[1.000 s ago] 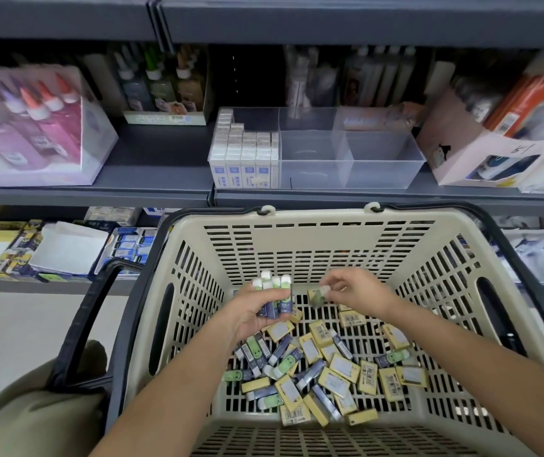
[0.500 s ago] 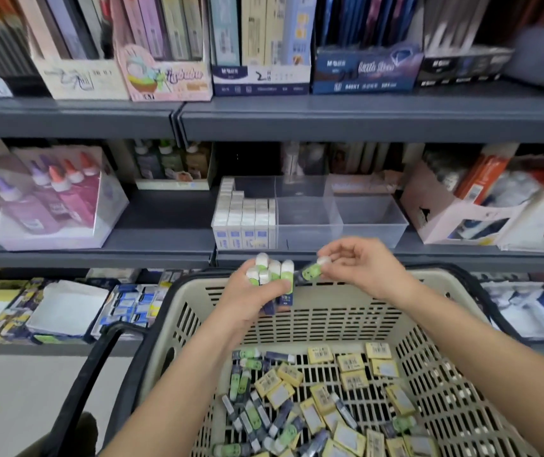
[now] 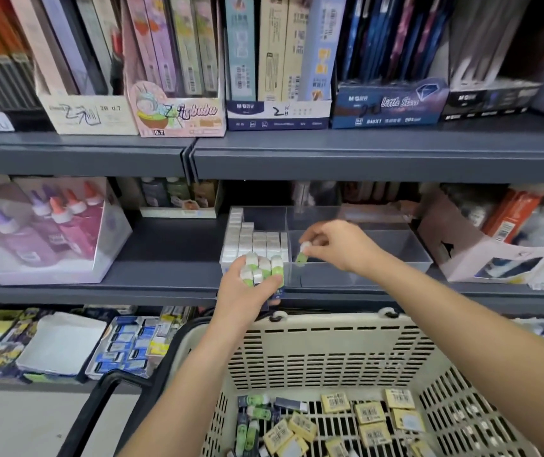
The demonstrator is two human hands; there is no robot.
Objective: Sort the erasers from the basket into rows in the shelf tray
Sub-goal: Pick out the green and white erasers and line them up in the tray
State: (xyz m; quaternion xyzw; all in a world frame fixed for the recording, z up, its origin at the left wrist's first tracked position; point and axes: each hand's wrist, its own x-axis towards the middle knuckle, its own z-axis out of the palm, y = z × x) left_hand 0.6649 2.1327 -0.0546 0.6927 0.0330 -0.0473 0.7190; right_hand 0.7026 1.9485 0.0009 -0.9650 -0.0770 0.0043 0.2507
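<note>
The left hand [image 3: 247, 293] is clenched around a bundle of green-and-white erasers [image 3: 261, 269], held upright with their white ends up, just in front of the clear shelf tray [image 3: 425, 258] and above the far rim of the basket [image 3: 330, 341]. The right hand [image 3: 339, 245] reaches over the tray's front wall and pinches 1 single green eraser [image 3: 302, 254] between fingertips, tilted with its white end up, over the middle compartment; whether it touches the tray floor I cannot tell, since the clear wall blurs that spot.

The tray sits on the middle grey shelf [image 3: 165, 258]. Its left compartment holds rows of white erasers [image 3: 254, 240] standing side by side, the rows stepping up toward the back. The middle and right compartments look bare.

The beige slotted basket is below both forearms, with a black handle [image 3: 99, 400] hanging at its left. On its floor lie loose green-sleeved erasers [image 3: 250, 423] at the left and yellow barcoded erasers [image 3: 372, 413] scattered to the right.

Left of the tray stands a clear box of glue bottles [image 3: 56, 225] with coloured caps. The shelf above carries upright boxes of stationery [image 3: 277, 61]
</note>
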